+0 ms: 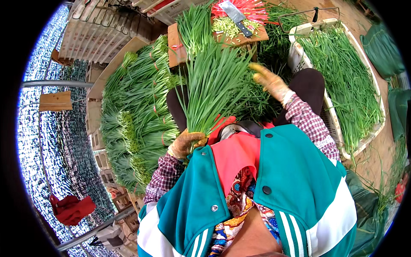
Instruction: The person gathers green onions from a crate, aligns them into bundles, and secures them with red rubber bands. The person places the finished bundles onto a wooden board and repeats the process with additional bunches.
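Note:
A bunch of long green garlic chives (212, 86) is gripped near its lower end by my left hand (187, 143), in a stained glove. Its leaves fan out away from me, over my lap. To the right of the leaf tips, my gloved right hand (269, 82) is in the air, fingers extended and holding nothing; it is slightly blurred. Just beyond the bunch, a small wooden bench (177, 40) bears another heap of chives (194, 27), cut stem ends (226, 27), a cleaver (236, 16) and red-and-white ties (257, 9).
Many tied chive bundles (144, 83) are stacked at my left. A white plastic crate (382, 110) full of loose chives stands at my right. Loose greens (257, 102) lie between my knees. White crates (96, 35) are piled at the far left, and green sacks (382, 48) lie far right.

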Demonstrator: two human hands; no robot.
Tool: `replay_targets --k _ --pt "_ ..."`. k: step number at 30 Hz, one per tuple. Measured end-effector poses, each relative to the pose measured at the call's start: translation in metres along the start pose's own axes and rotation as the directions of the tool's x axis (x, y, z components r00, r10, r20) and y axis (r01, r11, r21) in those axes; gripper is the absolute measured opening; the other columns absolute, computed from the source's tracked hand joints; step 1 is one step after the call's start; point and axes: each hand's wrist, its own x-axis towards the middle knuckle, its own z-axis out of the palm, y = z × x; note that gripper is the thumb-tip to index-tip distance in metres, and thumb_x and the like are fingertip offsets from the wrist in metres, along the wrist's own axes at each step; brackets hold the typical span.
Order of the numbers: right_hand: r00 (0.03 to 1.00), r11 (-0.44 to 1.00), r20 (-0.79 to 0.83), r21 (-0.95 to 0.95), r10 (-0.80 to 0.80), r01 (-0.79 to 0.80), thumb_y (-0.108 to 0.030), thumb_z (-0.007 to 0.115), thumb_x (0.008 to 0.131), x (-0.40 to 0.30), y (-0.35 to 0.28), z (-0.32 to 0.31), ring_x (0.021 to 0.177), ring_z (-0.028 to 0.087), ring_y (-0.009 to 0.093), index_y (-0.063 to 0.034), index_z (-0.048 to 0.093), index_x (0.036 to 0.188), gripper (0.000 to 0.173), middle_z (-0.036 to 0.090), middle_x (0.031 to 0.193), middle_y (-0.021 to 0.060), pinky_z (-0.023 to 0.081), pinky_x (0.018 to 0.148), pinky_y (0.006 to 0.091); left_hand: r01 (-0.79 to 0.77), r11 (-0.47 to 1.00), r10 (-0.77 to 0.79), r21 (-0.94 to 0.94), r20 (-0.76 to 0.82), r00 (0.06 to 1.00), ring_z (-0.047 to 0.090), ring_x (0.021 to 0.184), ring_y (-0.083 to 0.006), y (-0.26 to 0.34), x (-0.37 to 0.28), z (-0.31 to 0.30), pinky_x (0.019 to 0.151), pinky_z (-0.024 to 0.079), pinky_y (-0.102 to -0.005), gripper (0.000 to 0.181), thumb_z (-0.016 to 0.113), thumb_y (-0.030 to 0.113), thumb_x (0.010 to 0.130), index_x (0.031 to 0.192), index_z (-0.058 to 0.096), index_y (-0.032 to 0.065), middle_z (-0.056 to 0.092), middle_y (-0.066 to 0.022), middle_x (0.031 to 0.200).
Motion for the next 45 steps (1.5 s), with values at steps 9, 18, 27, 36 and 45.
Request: replay_targets --k 9,18,27,36,45 --pt "0.914 0.954 -0.392 0.298 0.103 0.020 -0.026 0.049 0.097 0.016 0.061 0.009 0.073 0.055 0.014 -0.0057 0.059 0.098 0.022 0.061 0.088 0.0034 0.048 0.068 0.0294 -0.033 0.948 0.034 0.316 0.005 0.999 0.047 0.066 -0.0146 0.012 -0.005 0.009 0.063 0.039 -0.0291 0.016 0.054 0.010 0.084 0.070 0.049 0.0022 0.048 -0.0013 0.068" --pt "0.968 0.968 -0.077 -0.090 -0.239 0.232 -0.027 0.058 0.091 0.026 0.030 -0.003 0.110 0.054 0.020 -0.0106 0.055 0.124 0.037 0.057 0.123 0.0083 0.042 0.093 0.0324 -0.054 0.951 0.075 0.304 -0.058 0.996 0.056 0.084 -0.0218 0.008 -0.007 0.008 0.075 0.046 -0.0316 0.022 0.066 0.004 0.077 0.099 0.064 0.0056 0.057 -0.0081 0.095" --pt "0.888 0.876 -0.420 0.480 0.188 0.042 -0.022 0.050 0.095 0.023 0.046 -0.013 0.066 0.046 0.005 -0.0084 0.060 0.094 0.017 0.057 0.083 -0.0040 0.042 0.062 0.0208 -0.253 0.813 0.263 0.525 0.056 0.963 0.059 0.079 -0.0191 -0.021 -0.007 -0.024 0.073 0.048 -0.0320 0.020 0.072 0.005 0.075 0.094 0.066 0.0049 0.058 -0.0088 0.087" --pt "0.756 0.743 -0.164 -0.402 -0.634 0.535 -0.032 0.057 0.090 0.052 -0.061 0.005 0.086 0.057 0.022 -0.0155 0.058 0.121 0.035 0.058 0.093 0.0083 0.046 0.082 0.0347 -0.009 0.995 0.016 0.101 -0.073 0.997 0.058 0.091 -0.0117 -0.006 -0.004 -0.001 0.078 0.050 -0.0268 0.039 0.066 -0.003 0.079 0.116 0.054 0.0011 0.061 -0.0043 0.102" --pt "0.784 0.831 -0.342 -0.418 -0.518 0.366 -0.022 0.047 0.096 0.072 -0.012 0.006 0.082 0.057 0.019 -0.0050 0.054 0.093 0.019 0.056 0.084 0.0053 0.047 0.077 0.0308 -0.143 0.894 0.154 0.425 0.009 0.988 0.048 0.116 -0.0353 -0.022 -0.005 -0.021 0.098 0.040 -0.0411 0.030 0.068 0.002 0.073 0.102 0.068 0.0098 0.052 -0.0184 0.121"
